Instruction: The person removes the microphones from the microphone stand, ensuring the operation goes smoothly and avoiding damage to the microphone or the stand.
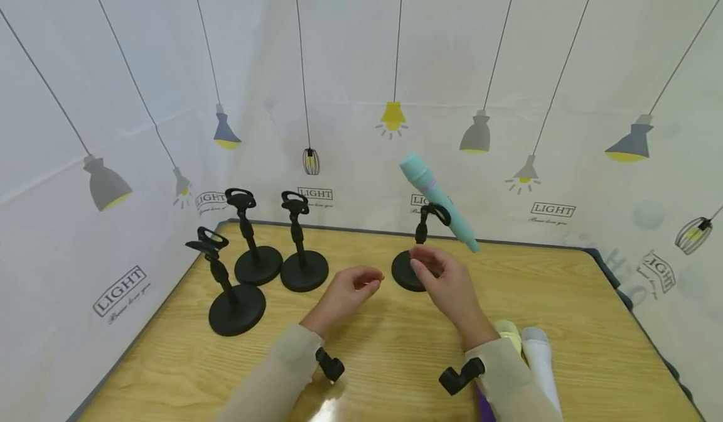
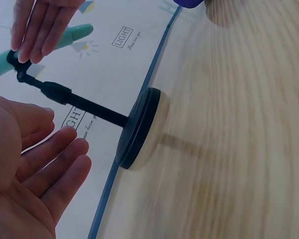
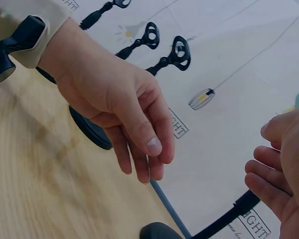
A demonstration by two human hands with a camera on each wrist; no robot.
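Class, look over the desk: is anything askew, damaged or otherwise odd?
Nothing looks damaged or spilled. The teal microphone sits tilted in the clip of the black round-based stand; three other black stands hold nothing. Both hands, left and right, hover loosely curled, holding nothing.

Left hand (image 1: 349, 287) loosely curled, empty; right hand (image 1: 446, 281) relaxed, empty.

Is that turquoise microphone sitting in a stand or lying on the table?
In a stand: the turquoise microphone sits tilted in the clip of the black stand; neither hand holds it.
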